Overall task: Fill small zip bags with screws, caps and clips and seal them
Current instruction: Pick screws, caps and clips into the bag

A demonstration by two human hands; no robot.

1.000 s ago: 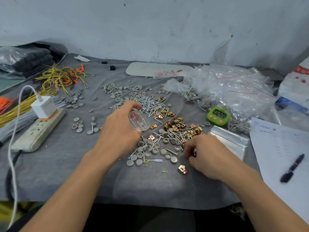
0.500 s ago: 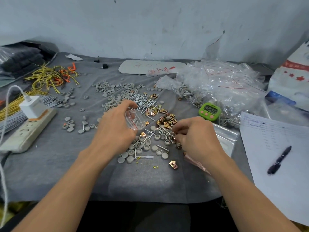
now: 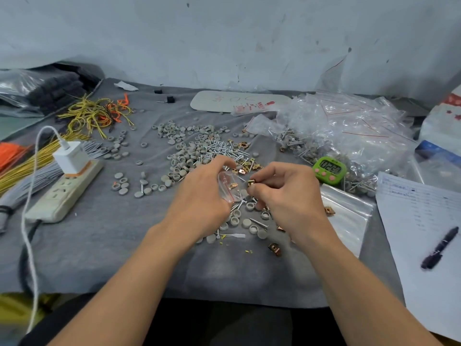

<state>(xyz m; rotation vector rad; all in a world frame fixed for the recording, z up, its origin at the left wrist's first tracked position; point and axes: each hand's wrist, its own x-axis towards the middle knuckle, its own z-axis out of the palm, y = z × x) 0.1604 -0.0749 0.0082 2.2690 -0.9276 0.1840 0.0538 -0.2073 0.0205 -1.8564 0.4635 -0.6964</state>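
Quick status from my end. My left hand (image 3: 199, 203) is curled round a small zip bag (image 3: 229, 187), holding it up just above the middle of the counter (image 3: 112, 245) with the mouth facing right. My right hand (image 3: 287, 196) is pinching a brass clip (image 3: 251, 182) between thumb and fingertips, right at the bag's opening. There's one clip that looks to be inside the bag already. Can't make out any screws or caps in there, the plastic is too glary to be sure.

So I'd say this bag is early in its fill: clips going in, probably screws and caps to follow, then the seal to press closed.

Big picture, plenty left. The loose screws (image 3: 222, 148), grey caps (image 3: 184, 146) and loose clips (image 3: 245, 168) lie in heaps just behind my hands, with more caps scattered underneath them. Toward the back right corner there's a mound of filled bags (image 3: 349, 126), so a good batch looks done. A flat stack of empty bags (image 3: 346, 216) waits just right of my right hand, beside the green timer (image 3: 329, 169). Tally sheet (image 3: 424, 221) and pen (image 3: 440, 248) are at the right edge, power strip (image 3: 64, 191) over by the left edge.
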